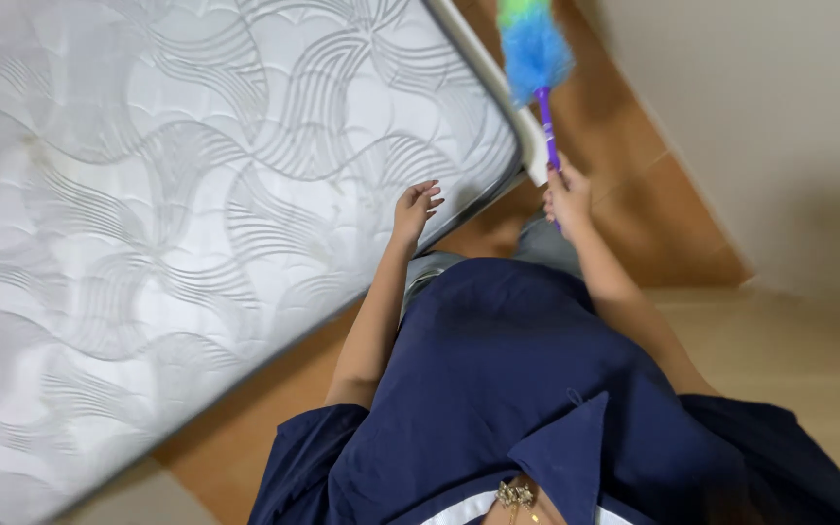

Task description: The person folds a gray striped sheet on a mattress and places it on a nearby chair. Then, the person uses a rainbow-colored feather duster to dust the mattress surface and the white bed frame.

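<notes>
Your right hand (568, 197) is closed around the purple handle of the duster (535, 53), whose blue-green head stands just beyond that hand, over the mattress (196, 214) corner, while your left hand (415, 207) lies with fingers spread and holding nothing on the mattress edge nearest you. I judge the dusting barely begun: the head is at the rim only, and the wide quilted top stretching away from your left hand looks untouched, with faint marks showing.

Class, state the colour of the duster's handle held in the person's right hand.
Purple, seen best in the head view: the duster's handle, gripped by the right hand.
</notes>
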